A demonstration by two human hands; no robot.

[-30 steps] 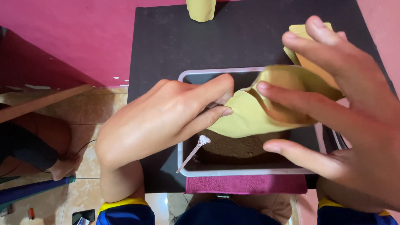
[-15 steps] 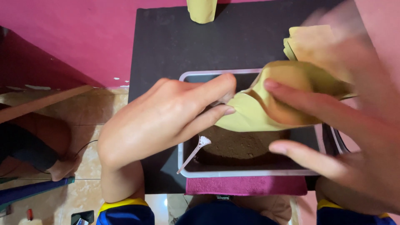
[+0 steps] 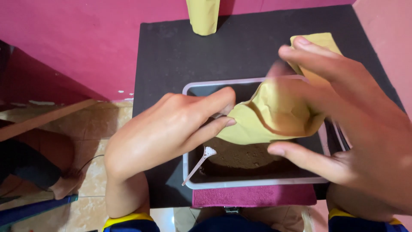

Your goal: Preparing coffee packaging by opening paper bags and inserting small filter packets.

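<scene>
A magenta wall (image 3: 86, 38) backs the black tabletop (image 3: 240, 47), with glossy beige, seemingly tiled floor (image 3: 96, 124) below.

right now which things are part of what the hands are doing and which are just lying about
In use:
left hand pinching the yellow paper pouch
right hand spreading its mouth
grey tray of brown powder
white spoon in the tray

Lying about:
upright pouch at the back
pink cloth
black mat

Black mat (image 3: 180, 51) is covering the table; a standing yellow pouch (image 3: 202, 16) is sitting at its far edge. Magenta towel (image 3: 253, 195) is lying along the near edge. Tiled floor (image 3: 92, 124) is showing left.
</scene>
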